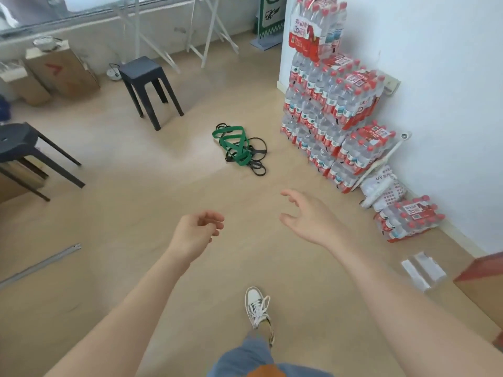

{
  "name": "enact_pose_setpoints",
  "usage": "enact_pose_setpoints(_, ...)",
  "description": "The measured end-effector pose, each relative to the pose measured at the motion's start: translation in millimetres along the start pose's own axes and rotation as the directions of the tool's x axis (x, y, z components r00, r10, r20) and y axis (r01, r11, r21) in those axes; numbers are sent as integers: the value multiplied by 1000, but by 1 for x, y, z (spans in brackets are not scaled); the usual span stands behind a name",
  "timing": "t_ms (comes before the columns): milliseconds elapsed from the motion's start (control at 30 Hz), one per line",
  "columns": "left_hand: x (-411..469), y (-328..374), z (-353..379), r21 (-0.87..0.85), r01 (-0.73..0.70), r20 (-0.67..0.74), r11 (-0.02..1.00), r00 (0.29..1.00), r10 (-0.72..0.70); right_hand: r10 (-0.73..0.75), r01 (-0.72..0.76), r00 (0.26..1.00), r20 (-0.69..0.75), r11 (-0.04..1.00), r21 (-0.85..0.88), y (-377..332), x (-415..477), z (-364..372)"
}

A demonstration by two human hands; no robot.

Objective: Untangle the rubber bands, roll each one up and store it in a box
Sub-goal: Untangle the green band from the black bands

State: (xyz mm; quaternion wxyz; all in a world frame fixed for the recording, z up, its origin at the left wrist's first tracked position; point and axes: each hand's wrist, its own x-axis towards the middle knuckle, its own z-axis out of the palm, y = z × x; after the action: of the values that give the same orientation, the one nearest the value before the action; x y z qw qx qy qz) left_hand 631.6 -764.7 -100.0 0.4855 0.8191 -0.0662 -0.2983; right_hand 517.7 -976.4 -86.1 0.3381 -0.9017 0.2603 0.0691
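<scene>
Both hands are hanging over bare floor (130, 213). The left hand (194, 231) is sitting loosely curled with nothing in it, and the right hand (307, 216) is spreading its fingers wide, also gripping nothing. The rubber bands (238, 148) are lying in a green-and-black tangle well ahead of both hands, with open floor all around. Stacked water bottle packs (334, 110) are crowding the right side against the wall (435, 50), and a dark stool (147, 83) is standing beyond the tangle, off left. Another stool (16, 140) is getting cut off at the left edge, and a brown box (481, 287) is only partly showing at the right.
</scene>
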Motion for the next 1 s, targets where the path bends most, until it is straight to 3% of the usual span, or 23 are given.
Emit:
enact_pose_setpoints(33,28,11,-5,30,-5,-4,1000,1000,5,10,-10,1000,22,1000,4,-5,29,-8)
enact_pose_setpoints(100,76,32,-14,89,-3,11,996,1000,2,79,-97,992,101,977,190,-17,82,-26)
enact_pose_setpoints(200,147,63,-20,155,9,67,988,998,-20,159,-260,961,225,795,549,-31,154,-53)
enact_pose_setpoints(300,221,93,-21,184,1,99,983,995,-19,188,-270,963,194,686,676,-35,227,-77)
enact_pose_setpoints(500,379,149,-21,259,-27,97,965,995,2,280,-300,951,135,712,634,-1,399,-95)
enact_pose_setpoints(633,478,175,-30,380,-63,95,923,995,28,314,-326,942,116,783,529,7,509,-98)
enact_pose_setpoints(767,566,185,-51,559,-101,58,823,995,83,227,-277,960,163,851,446,-16,596,-91)
enact_pose_setpoints(900,675,191,-75,605,-131,128,786,990,66,218,-349,926,308,804,481,-42,694,-73)
enact_pose_setpoints(1000,776,182,-87,610,-169,209,774,977,48,265,-322,939,219,900,292,-47,774,-42)
